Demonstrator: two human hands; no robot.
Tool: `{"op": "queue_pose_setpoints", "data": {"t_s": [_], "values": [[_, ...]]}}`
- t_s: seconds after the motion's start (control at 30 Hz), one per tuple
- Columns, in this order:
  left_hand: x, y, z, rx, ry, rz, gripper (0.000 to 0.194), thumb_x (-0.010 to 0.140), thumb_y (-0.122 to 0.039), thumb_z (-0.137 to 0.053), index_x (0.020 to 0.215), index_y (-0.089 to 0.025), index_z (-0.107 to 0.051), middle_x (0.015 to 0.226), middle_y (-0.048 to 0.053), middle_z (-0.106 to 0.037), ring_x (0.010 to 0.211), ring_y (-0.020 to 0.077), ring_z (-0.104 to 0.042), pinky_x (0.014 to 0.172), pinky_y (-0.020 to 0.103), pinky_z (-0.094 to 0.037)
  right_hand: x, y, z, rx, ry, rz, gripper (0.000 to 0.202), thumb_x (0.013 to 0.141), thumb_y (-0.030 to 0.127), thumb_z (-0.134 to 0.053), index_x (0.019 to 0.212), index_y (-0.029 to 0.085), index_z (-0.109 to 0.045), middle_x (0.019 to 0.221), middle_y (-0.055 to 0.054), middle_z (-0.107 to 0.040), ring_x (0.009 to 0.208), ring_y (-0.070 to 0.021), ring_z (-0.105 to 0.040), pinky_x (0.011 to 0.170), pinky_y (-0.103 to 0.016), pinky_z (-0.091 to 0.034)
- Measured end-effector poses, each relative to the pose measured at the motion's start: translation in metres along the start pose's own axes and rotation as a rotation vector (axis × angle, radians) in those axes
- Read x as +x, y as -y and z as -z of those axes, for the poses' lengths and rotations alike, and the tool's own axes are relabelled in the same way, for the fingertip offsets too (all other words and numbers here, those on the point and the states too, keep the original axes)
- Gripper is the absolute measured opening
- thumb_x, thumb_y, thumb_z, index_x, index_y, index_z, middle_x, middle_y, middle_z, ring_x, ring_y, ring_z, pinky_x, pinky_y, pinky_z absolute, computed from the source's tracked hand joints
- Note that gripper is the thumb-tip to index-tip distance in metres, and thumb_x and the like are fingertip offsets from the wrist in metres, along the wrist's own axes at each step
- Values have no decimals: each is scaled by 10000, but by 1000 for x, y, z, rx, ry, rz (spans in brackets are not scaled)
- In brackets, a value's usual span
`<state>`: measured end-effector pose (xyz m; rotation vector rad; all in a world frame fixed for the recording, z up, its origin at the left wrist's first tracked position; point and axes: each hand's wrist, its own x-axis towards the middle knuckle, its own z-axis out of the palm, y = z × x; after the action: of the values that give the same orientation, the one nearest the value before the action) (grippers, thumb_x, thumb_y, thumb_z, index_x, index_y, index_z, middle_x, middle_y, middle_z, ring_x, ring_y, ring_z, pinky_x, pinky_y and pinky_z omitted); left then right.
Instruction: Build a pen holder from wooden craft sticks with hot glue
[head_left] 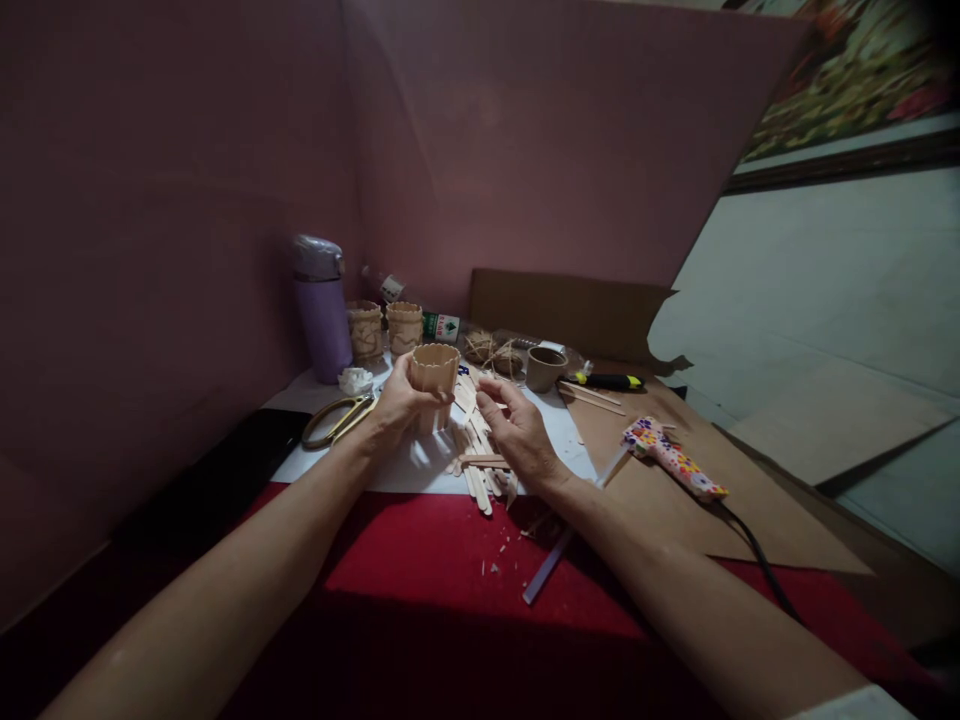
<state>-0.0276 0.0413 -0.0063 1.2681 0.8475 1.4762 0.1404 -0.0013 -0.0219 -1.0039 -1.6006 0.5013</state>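
My left hand (401, 402) is wrapped round a cup made of wooden sticks (435, 372), held upright above the white paper. To its right, my right hand (517, 425) has its fingers curled, thumb near the index finger; whether anything small is between them cannot be made out. A loose pile of flat wooden sticks (478, 450) lies under and between both hands. A floral glue gun (675, 460) rests on brown cardboard to the right, and a translucent glue stick (549, 566) is near my right forearm.
Behind stand a purple bottle (322, 320), two decorated stick cups (405, 328), twine (491, 350) and a grey-brown pot (545, 370). Scissors (330, 420) lie left of my left hand. A black-and-yellow tool (611, 382) is on the cardboard (750, 510); a cable runs off the glue gun.
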Motion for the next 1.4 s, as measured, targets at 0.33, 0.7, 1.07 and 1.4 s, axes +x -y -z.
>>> {"op": "queue_pose_setpoints", "data": {"t_s": [0.33,0.7,1.07,1.4], "values": [[1,-3,2,29,-48,-31,786,540,-438,-863,1197,-197,-505,1103,89,-617,1037,260,-594,882,368,-458,1,1,1,0,-57,38,311,925,414,-501,1067,181,-651,1065,-96,-677,1011,-216,-616,879,-365,-487],[-1,-5,0,146,19,-70,793,415,-217,-858,1123,-202,-501,997,30,-614,899,216,-587,739,309,-487,1,1,0,-21,-68,56,309,930,401,-491,1061,175,-656,1055,-100,-670,1007,-220,-616,880,-373,-481],[-1,-4,1,-1,1,-24,585,475,-173,-804,1007,-175,-559,847,3,-628,726,164,-581,638,279,-470,0,3,1,-8,-49,58,282,934,388,-493,1032,187,-666,1043,-90,-661,1011,-212,-603,847,-351,-484],[1,-6,3,-150,-30,11,625,465,-159,-838,1023,-186,-556,842,-2,-637,747,174,-614,719,329,-498,0,4,1,-36,-43,63,285,936,383,-483,1022,185,-669,1024,-92,-654,993,-218,-599,830,-351,-476]]}}
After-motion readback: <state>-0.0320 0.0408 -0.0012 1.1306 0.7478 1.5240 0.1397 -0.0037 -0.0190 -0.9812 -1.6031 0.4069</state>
